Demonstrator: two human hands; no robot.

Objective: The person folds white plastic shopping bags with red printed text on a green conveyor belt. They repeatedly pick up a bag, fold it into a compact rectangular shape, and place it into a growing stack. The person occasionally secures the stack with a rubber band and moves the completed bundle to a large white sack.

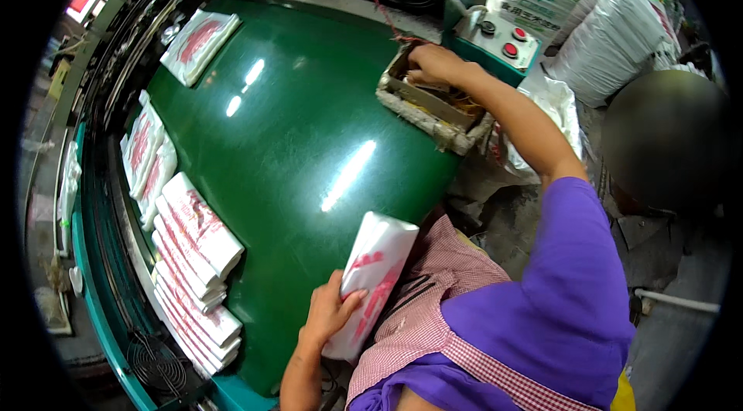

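My left hand (330,310) is closed around a folded bundle of white plastic bags (385,256) with red print, held upright near my apron at the table's near edge. Far to the right, my right hand (433,67) reaches down into a worn open box (427,118) at the edge of the green table (286,132). Its fingers are curled, and the tips are hidden inside. Thin yellowish strands, perhaps rubber bands, lie in the box beside them. Along the table's left edge rests a row of similar folded bundles (203,229), overlapping one another.
Flatter printed bags (147,152) and another flat stack (200,46) lie farther up the left side. Behind the box stands a control box with red buttons (507,43). Large white sacks (611,39) and a dark round-topped object (662,140) stand at right.
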